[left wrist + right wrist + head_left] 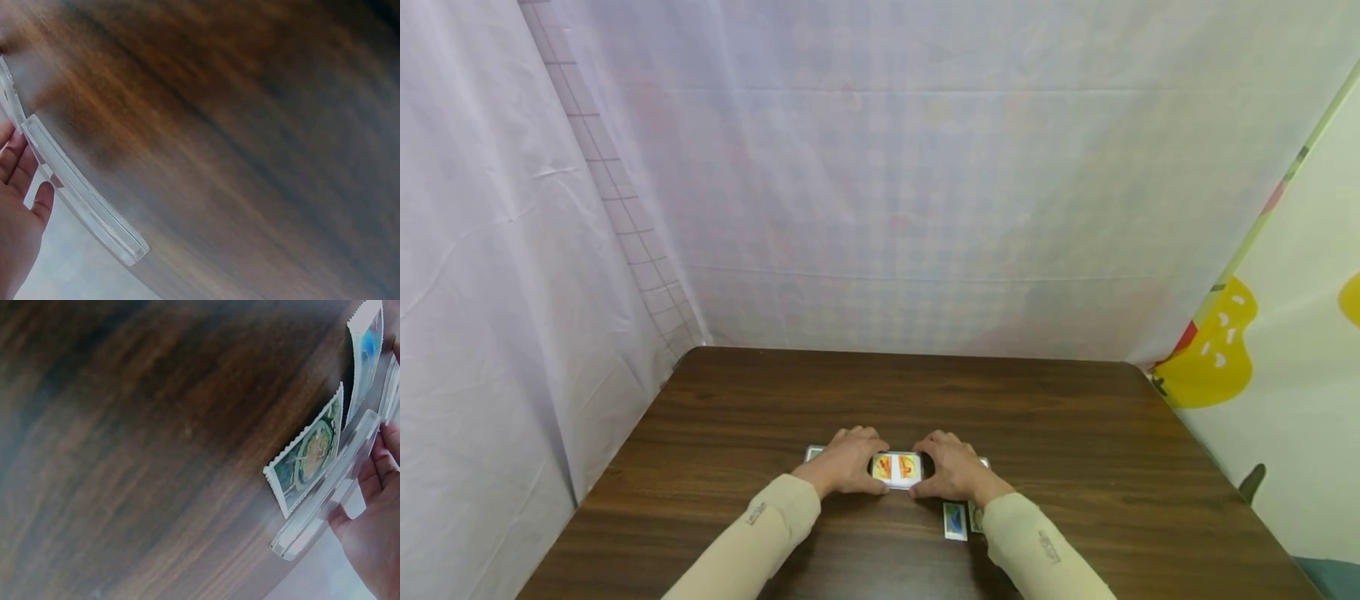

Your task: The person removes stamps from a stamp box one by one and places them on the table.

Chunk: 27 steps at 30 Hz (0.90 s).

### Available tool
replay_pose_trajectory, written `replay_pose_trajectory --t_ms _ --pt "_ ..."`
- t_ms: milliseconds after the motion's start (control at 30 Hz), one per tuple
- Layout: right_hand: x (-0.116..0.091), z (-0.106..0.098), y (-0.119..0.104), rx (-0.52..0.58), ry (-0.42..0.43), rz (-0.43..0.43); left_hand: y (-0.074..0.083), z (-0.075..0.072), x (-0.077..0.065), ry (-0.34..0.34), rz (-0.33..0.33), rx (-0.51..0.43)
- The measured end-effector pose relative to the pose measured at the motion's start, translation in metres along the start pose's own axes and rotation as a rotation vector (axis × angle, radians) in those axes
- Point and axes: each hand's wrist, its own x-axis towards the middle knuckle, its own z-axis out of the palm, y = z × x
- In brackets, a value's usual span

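Observation:
Between my two hands, a small clear plastic case point(896, 477) lies on the table with two yellow-and-red stamps point(882, 467) on white inside. My left hand point(850, 462) grips its left end, thumb at the near edge and fingers at the far one. The right hand point(953, 467) grips the other end the same way. Beneath the left hand a second clear case point(87, 187) is partly hidden; another case point(325, 487) lies under the right hand. Close to the right wrist lie a blue stamp point(955, 522) and a green stamp point(309, 456) with perforated edges.
The dark wood-grain table point(760, 387) has rounded far corners. A white curtain point(895, 192) hangs behind it, and another white sheet point(490, 292) hangs along the left. To the right is a white cloth with a yellow fruit pattern point(1213, 358).

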Motion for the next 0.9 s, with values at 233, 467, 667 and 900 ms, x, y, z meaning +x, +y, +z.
replay_pose_trajectory --t_ms 233,467,667,900 --pt "0.0005 0.0003 -0.0020 -0.011 -0.001 0.016 0.0003 -0.0001 0.0010 -0.013 -0.012 -0.001" --pt "0.0005 0.0003 -0.0031 -0.009 0.000 0.022 0.0004 -0.0009 0.0014 -0.017 -0.011 -0.003" --pt "-0.0002 0.0014 -0.0039 -0.019 0.004 0.025 0.0004 -0.0013 0.0012 -0.018 -0.007 -0.004" --pt "0.0005 0.0016 -0.0050 -0.011 -0.003 0.051 0.0007 -0.0016 0.0001 -0.012 0.005 -0.001"
